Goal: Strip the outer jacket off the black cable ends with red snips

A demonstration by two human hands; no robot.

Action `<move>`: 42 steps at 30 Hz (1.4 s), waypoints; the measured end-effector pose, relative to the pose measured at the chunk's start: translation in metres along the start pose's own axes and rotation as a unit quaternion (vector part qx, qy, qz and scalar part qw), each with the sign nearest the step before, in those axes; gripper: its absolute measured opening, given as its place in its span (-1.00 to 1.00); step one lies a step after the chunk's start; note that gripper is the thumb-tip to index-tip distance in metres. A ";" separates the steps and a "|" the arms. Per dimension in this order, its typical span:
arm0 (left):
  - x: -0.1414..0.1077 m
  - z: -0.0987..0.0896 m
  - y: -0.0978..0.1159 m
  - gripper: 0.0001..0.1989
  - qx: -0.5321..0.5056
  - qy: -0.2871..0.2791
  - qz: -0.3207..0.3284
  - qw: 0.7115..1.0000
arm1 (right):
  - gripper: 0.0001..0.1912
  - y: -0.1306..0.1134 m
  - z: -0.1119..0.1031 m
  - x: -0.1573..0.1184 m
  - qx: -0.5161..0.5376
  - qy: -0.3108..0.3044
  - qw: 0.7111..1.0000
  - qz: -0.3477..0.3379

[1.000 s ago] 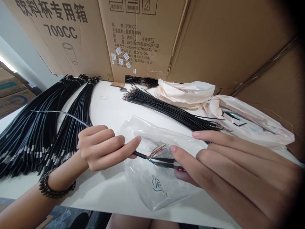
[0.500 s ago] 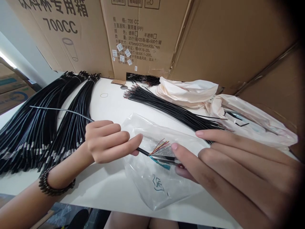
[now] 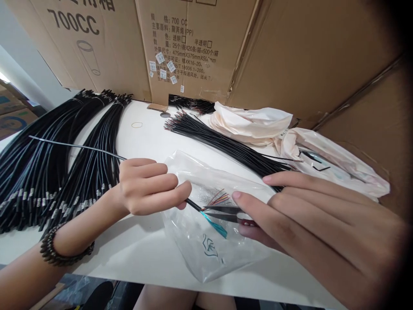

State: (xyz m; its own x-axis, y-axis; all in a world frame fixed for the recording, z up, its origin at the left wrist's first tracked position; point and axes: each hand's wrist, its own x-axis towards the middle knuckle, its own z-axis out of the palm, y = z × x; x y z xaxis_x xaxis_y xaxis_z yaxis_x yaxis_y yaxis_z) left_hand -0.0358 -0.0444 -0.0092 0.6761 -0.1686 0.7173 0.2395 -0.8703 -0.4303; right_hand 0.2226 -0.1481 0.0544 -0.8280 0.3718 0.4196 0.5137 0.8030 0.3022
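Note:
My left hand (image 3: pixel 155 186) is closed round a black cable (image 3: pixel 194 205), whose long tail runs out to the left. From the cable's stripped end, thin coloured wires (image 3: pixel 220 198) fan upward and a teal foil strip (image 3: pixel 217 225) hangs down. My right hand (image 3: pixel 290 215) holds small scissors (image 3: pixel 222 212); their handles are mostly hidden by the fingers. The blades stand apart, their tips at the stripped end between the wires and the foil. Under both hands lies a clear plastic bag (image 3: pixel 193 254) with green marks and fine scraps inside.
Bundles of black cables (image 3: pixel 93 150) with silvery ends lie at the left. Another cable bundle (image 3: pixel 222 146) lies beyond the bag, beside pale plastic bags (image 3: pixel 254 125). Large cardboard boxes (image 3: pixel 193 47) wall off the back of the white table (image 3: pixel 135 245).
The scissor blades have opened wider. The teal foil now hangs lower and more spread, apart from the coloured wires. The view has shifted slightly.

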 end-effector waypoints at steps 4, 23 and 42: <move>0.000 0.000 0.000 -0.71 0.002 0.008 0.002 1.000 | -0.62 -0.001 0.001 -0.001 0.004 0.002 1.000 0.009; 0.000 0.001 0.001 -0.71 0.001 0.010 -0.001 1.000 | -0.71 -0.005 -0.002 0.002 -0.045 -0.003 0.999 0.029; -0.003 0.002 -0.003 -0.70 -0.006 -0.010 0.018 1.000 | -0.76 0.000 0.006 0.003 0.010 -0.021 0.999 0.025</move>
State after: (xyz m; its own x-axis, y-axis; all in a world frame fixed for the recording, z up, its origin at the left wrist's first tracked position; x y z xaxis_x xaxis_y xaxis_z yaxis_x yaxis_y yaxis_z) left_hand -0.0369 -0.0405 -0.0108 0.6979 -0.1899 0.6906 0.2067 -0.8698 -0.4481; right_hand 0.2186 -0.1437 0.0508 -0.8100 0.4313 0.3974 0.5511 0.7914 0.2644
